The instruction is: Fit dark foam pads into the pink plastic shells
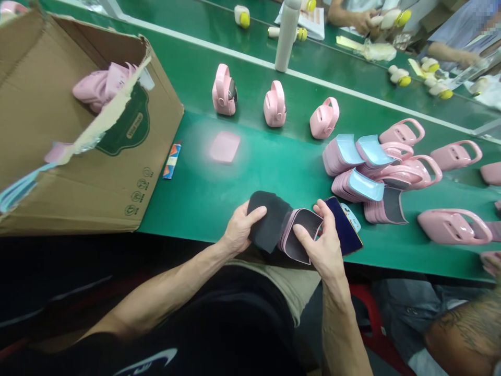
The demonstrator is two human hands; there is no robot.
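Observation:
My left hand [241,228] pinches a stack of black foam pads [266,222], thumb on top, just over the table's front edge. Against its right side, my right hand [325,241] grips a nested stack of curved pink panels [301,235] with a dark inner face, its thumb pressing inside the top one. The two stacks touch or overlap where they meet. A dark blue flat case [344,227] lies behind my right hand. To the right stand more piles of curved panels, some with light blue inner faces [366,185].
A cardboard box [156,141] with pink parts [102,86] stands at the left. Pink handled housings [275,104] are spread along the green table [270,172]. A pale bottle [287,36] stands behind them. People work across the table, and another person sits at the right.

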